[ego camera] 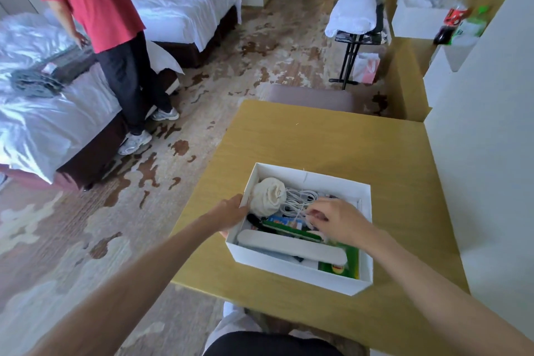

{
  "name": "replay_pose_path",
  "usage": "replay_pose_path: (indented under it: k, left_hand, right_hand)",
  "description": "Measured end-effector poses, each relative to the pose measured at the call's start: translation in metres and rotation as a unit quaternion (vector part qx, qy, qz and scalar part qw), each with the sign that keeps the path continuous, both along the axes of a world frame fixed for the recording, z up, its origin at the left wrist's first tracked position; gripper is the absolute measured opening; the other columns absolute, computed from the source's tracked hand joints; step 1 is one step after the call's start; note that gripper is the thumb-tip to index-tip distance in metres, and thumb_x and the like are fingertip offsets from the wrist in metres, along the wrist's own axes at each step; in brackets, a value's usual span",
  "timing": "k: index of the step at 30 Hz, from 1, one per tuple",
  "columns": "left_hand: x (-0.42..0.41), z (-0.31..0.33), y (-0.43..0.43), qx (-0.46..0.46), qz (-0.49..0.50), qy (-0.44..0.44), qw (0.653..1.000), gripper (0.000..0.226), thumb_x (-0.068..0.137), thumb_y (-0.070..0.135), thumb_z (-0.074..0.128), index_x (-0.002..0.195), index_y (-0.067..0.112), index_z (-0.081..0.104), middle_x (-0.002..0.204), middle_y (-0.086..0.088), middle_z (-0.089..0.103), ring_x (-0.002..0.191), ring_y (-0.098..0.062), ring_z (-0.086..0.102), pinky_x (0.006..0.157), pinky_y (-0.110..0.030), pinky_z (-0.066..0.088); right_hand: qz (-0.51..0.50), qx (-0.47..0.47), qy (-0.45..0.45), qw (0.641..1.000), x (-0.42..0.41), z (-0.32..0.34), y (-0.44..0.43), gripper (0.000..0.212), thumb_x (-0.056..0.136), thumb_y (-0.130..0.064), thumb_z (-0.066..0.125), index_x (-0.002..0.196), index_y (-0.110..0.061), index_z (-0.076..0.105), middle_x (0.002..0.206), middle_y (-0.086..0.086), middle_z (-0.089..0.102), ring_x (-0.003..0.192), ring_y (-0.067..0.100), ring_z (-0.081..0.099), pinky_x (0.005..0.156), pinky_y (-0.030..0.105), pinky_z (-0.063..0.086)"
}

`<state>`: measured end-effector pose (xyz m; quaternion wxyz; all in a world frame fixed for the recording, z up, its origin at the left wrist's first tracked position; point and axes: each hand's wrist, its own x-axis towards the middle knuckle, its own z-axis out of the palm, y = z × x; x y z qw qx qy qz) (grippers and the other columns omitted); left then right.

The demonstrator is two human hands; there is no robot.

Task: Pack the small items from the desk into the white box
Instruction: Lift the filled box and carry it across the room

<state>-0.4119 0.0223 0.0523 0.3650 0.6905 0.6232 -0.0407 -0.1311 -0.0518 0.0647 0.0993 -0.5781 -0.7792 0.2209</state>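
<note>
The white box (364,240) stands on the wooden desk (332,141) in front of me. Inside lie a cream rolled cloth (267,196), a coiled white cable (299,199), a long pale case (291,246), a green packet (344,264) and a blue-green packet (284,222). My left hand (231,212) grips the box's left wall. My right hand (336,221) reaches into the box, its fingers curled and pinching the white cable.
A brown stool (310,98) sits at the desk's far edge. A white wall (488,153) borders the desk on the right. A person in a red shirt (95,0) stands by the beds (43,113) at the left. A folding rack (357,37) stands beyond.
</note>
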Motion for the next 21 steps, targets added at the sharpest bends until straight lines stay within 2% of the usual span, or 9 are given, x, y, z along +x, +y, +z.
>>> replay_pose_path:
  k: [2, 4, 7, 8, 10, 12, 14, 18, 21]
  left_hand:
    - [0.0, 0.001, 0.002, -0.003, -0.022, 0.01, 1.0, 0.048, 0.091, 0.044, 0.045, 0.131, 0.018, 0.046, 0.125, -0.009, 0.06, 0.11, -0.031, 0.056, 0.088, -0.038, 0.048]
    - [0.004, 0.001, 0.004, -0.003, -0.046, 0.024, 0.999, 0.045, 0.089, 0.044, 0.048, 0.125, 0.017, 0.052, 0.121, -0.006, 0.063, 0.107, -0.028, 0.058, 0.085, -0.035, 0.047]
    - [0.009, -0.002, 0.008, 0.026, -0.059, 0.043, 0.997, 0.031, 0.089, 0.026, 0.049, 0.113, 0.01, 0.058, 0.111, -0.011, 0.067, 0.099, -0.028, 0.062, 0.08, -0.035, 0.05]
    - [0.009, -0.002, 0.009, 0.033, -0.064, 0.052, 0.996, 0.029, 0.087, 0.021, 0.05, 0.111, 0.007, 0.059, 0.108, -0.013, 0.067, 0.097, -0.029, 0.062, 0.079, -0.036, 0.052]
    - [0.008, -0.002, 0.013, 0.042, -0.078, 0.057, 0.994, 0.025, 0.086, 0.015, 0.051, 0.104, 0.002, 0.061, 0.103, -0.016, 0.067, 0.094, -0.031, 0.063, 0.077, -0.038, 0.052]
    - [0.007, -0.003, 0.016, 0.044, -0.083, 0.046, 0.994, 0.018, 0.085, 0.013, 0.051, 0.095, 0.002, 0.061, 0.095, -0.016, 0.067, 0.086, -0.03, 0.063, 0.067, -0.035, 0.051]
    - [0.006, -0.005, 0.018, 0.042, -0.085, 0.038, 0.995, 0.013, 0.084, 0.011, 0.051, 0.091, 0.004, 0.059, 0.089, -0.013, 0.064, 0.08, -0.027, 0.06, 0.057, -0.031, 0.047]
    - [-0.009, -0.007, 0.03, 0.037, -0.06, 0.005, 0.997, 0.02, 0.084, 0.014, 0.054, 0.098, 0.001, 0.061, 0.095, -0.014, 0.066, 0.083, -0.028, 0.063, 0.066, -0.036, 0.052]
    - [-0.032, -0.003, 0.048, 0.041, -0.055, -0.005, 0.998, 0.007, 0.082, 0.013, 0.055, 0.079, 0.007, 0.058, 0.078, -0.008, 0.061, 0.073, -0.025, 0.058, 0.059, -0.031, 0.047]
  right_hand:
    - [-0.09, 0.09, 0.028, 0.992, 0.012, 0.003, -0.009, 0.017, 0.093, -0.023, 0.061, 0.107, -0.018, 0.069, 0.106, -0.004, 0.064, 0.101, 0.016, 0.057, 0.084, 0.034, 0.05]
    - [-0.228, 0.165, 0.051, 0.958, 0.022, 0.0, -0.023, 0.028, 0.089, -0.012, 0.066, 0.117, -0.011, 0.064, 0.121, 0.004, 0.056, 0.112, 0.022, 0.052, 0.091, 0.041, 0.049]
    - [-0.391, 0.033, 0.101, 0.914, 0.028, -0.01, -0.044, 0.062, 0.094, -0.015, 0.059, 0.148, -0.008, 0.03, 0.15, 0.013, 0.033, 0.14, 0.032, 0.028, 0.112, 0.052, 0.032]
    - [-0.42, -0.036, 0.122, 0.899, 0.027, -0.015, -0.047, 0.063, 0.097, -0.019, 0.056, 0.15, -0.007, 0.023, 0.152, 0.012, 0.033, 0.14, 0.032, 0.031, 0.111, 0.051, 0.034]
    - [-0.449, -0.101, 0.146, 0.876, 0.023, -0.024, -0.049, 0.04, 0.098, -0.016, 0.05, 0.135, -0.003, 0.041, 0.123, 0.012, 0.059, 0.105, 0.027, 0.06, 0.083, 0.04, 0.052]
    - [-0.45, -0.08, 0.118, 0.882, 0.021, -0.028, -0.048, 0.011, 0.096, -0.007, 0.048, 0.106, -0.005, 0.053, 0.084, 0.004, 0.061, 0.068, 0.015, 0.058, 0.054, 0.028, 0.044]
    - [-0.45, -0.075, 0.091, 0.885, 0.02, -0.026, -0.043, 0.007, 0.095, -0.003, 0.048, 0.095, -0.009, 0.051, 0.077, 0.005, 0.058, 0.065, 0.017, 0.056, 0.052, 0.03, 0.042]
    - [-0.439, -0.078, 0.047, 0.894, 0.009, -0.021, -0.029, 0.01, 0.091, 0.0, 0.047, 0.093, -0.007, 0.054, 0.083, 0.011, 0.061, 0.07, 0.024, 0.058, 0.057, 0.035, 0.044]
    - [-0.433, -0.056, 0.044, 0.898, -0.011, -0.017, -0.009, 0.01, 0.089, -0.001, 0.048, 0.091, -0.008, 0.055, 0.08, 0.011, 0.062, 0.067, 0.024, 0.057, 0.053, 0.032, 0.041]
